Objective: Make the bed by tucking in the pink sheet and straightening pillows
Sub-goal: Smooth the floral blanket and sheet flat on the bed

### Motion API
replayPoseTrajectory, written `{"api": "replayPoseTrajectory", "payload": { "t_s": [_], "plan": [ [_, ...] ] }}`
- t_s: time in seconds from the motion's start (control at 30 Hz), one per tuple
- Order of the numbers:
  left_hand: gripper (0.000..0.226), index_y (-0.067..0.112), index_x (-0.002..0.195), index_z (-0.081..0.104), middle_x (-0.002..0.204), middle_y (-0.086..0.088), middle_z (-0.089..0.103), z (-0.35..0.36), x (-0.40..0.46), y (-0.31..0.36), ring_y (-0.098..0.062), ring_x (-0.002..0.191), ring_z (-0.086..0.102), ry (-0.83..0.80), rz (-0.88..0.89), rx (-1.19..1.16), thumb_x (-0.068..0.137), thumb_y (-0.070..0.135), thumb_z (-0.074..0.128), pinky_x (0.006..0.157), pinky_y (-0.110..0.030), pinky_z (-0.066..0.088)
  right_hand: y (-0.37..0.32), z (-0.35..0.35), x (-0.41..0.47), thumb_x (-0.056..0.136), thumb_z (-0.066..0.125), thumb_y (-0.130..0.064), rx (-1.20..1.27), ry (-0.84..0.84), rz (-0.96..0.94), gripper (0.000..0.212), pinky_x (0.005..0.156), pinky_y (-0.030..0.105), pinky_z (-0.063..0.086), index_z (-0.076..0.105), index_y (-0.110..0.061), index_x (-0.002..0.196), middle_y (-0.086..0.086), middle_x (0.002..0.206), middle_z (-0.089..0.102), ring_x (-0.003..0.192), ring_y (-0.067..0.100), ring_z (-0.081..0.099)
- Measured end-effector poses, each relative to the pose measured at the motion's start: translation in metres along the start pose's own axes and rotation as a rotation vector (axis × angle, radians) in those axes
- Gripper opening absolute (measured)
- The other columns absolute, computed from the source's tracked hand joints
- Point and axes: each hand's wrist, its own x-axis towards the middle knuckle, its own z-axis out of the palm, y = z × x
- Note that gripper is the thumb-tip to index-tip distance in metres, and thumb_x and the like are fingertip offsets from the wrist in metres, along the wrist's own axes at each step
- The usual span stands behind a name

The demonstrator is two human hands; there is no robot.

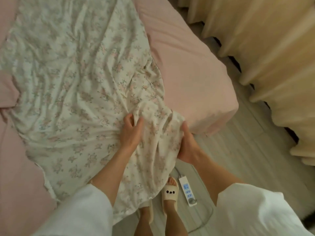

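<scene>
Pink sheet covering the bed's mattress, smooth over the corner nearest the curtains. Floral blanket, cream with pale pink sprigs, lying rumpled across the middle of the bed, its near end hanging over the bed's edge toward the floor. Left hand resting on the blanket near the edge, fingers curled and pinching a raised fold of the floral cloth. Right hand at the bed's corner, closed around a bunched handful of the same blanket where it drapes over the side, thumb on top. White sleeves on both forearms. On the floor beside the bed: a foot in a cream slipper with a small face on it, and just beside it a white power strip with its cable looping away.
</scene>
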Motion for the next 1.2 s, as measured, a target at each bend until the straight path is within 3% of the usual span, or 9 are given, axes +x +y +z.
{"api": "replayPoseTrajectory", "payload": {
  "t_s": [0.1, 0.17, 0.33, 0.5, 0.57, 0.67, 0.77, 0.97, 1.2],
  "plan": [
    [0.055, 0.023, 0.144, 0.028, 0.128, 0.009, 0.048, -0.011, 0.013, -0.002, -0.008, 0.108, 0.049, -0.082, -0.007, -0.105, 0.096, 0.048, 0.037, 0.091, -0.028, 0.038, 0.011, -0.014, 0.007, 0.077, 0.014, -0.084, 0.123, 0.075, 0.104, 0.093, 0.092, 0.048, 0.047, 0.052, -0.02, 0.132, 0.01, 0.133, 0.056, 0.124, 0.032, 0.051],
    [0.063, 0.026, 0.147, 0.023, 0.146, 0.007, 0.036, -0.012, 0.02, -0.003, -0.016, 0.131, 0.038, -0.151, -0.029, -0.101, 0.093, 0.054, 0.04, 0.106, -0.036, 0.034, 0.013, -0.013, 0.01, 0.076, 0.036, -0.082, -0.095, 0.107, 0.128, 0.082, 0.1, 0.047, 0.045, 0.058, -0.021, 0.125, 0.005, 0.125, 0.062, 0.119, 0.029, 0.056],
    [0.091, 0.026, 0.149, 0.012, 0.154, 0.002, 0.022, 0.0, 0.024, 0.007, -0.022, 0.14, 0.027, -0.191, -0.081, -0.082, 0.079, 0.063, 0.056, 0.113, -0.043, 0.029, 0.003, 0.016, 0.0, 0.086, 0.064, -0.034, -0.459, 0.013, 0.02, 0.041, 0.092, 0.038, 0.054, 0.058, -0.018, 0.123, 0.002, 0.112, 0.068, 0.104, 0.022, 0.065],
    [0.082, 0.028, 0.142, 0.029, 0.145, -0.001, 0.037, 0.012, 0.008, 0.011, -0.028, 0.134, 0.034, -0.155, 0.004, 0.152, 0.075, 0.072, 0.046, 0.109, -0.05, 0.032, -0.016, 0.03, -0.034, 0.092, 0.053, -0.006, -0.451, 0.29, -0.392, 0.029, 0.056, 0.013, 0.051, 0.057, -0.006, 0.121, -0.003, 0.089, 0.064, 0.072, 0.007, 0.06],
    [0.073, 0.03, 0.142, 0.029, 0.146, 0.0, 0.032, 0.024, -0.006, 0.022, -0.03, 0.135, 0.028, -0.122, 0.086, 0.38, 0.081, 0.068, 0.041, 0.109, -0.047, 0.028, -0.035, 0.029, -0.06, 0.094, 0.05, -0.01, -0.461, 0.428, -0.524, 0.03, 0.054, 0.018, 0.048, 0.055, -0.007, 0.124, -0.002, 0.086, 0.064, 0.075, 0.014, 0.062],
    [0.065, 0.033, 0.142, 0.027, 0.149, 0.004, 0.024, 0.057, -0.035, 0.054, -0.025, 0.132, 0.023, -0.052, 0.299, 0.586, 0.086, 0.062, 0.042, 0.105, -0.045, 0.027, -0.062, 0.006, -0.097, 0.094, 0.05, -0.009, -0.412, 0.621, -0.708, 0.039, 0.072, 0.023, 0.044, 0.049, -0.01, 0.133, 0.003, 0.114, 0.06, 0.112, 0.024, 0.057],
    [0.065, 0.036, 0.142, 0.024, 0.154, 0.005, 0.017, 0.092, -0.053, 0.074, -0.024, 0.136, 0.017, -0.056, 0.428, 0.646, 0.085, 0.062, 0.042, 0.106, -0.047, 0.024, -0.077, -0.026, -0.118, 0.093, 0.049, -0.007, -0.423, 0.751, -0.786, 0.04, 0.082, 0.019, 0.039, 0.047, -0.012, 0.133, -0.006, 0.111, 0.051, 0.105, 0.01, 0.05],
    [0.072, 0.033, 0.149, 0.011, 0.159, 0.007, 0.001, 0.088, -0.027, 0.041, -0.026, 0.146, -0.004, -0.495, 0.348, 0.751, 0.089, 0.045, 0.049, 0.118, -0.048, 0.01, -0.043, -0.056, -0.072, 0.09, 0.045, -0.008, -0.397, 0.895, -0.49, 0.036, 0.088, 0.035, 0.046, 0.051, -0.012, 0.125, 0.005, 0.11, 0.058, 0.104, 0.024, 0.056],
    [0.049, 0.016, 0.14, 0.039, 0.152, -0.006, 0.028, 0.073, -0.016, 0.02, -0.024, 0.141, 0.021, -0.205, 0.483, 0.834, 0.092, 0.022, 0.045, 0.115, -0.043, 0.023, -0.034, -0.059, -0.058, 0.088, 0.046, -0.012, -0.867, 1.02, -0.343, 0.069, 0.115, 0.049, 0.018, 0.013, -0.022, 0.149, 0.008, 0.155, 0.02, 0.142, 0.029, 0.021]
  ]
}}
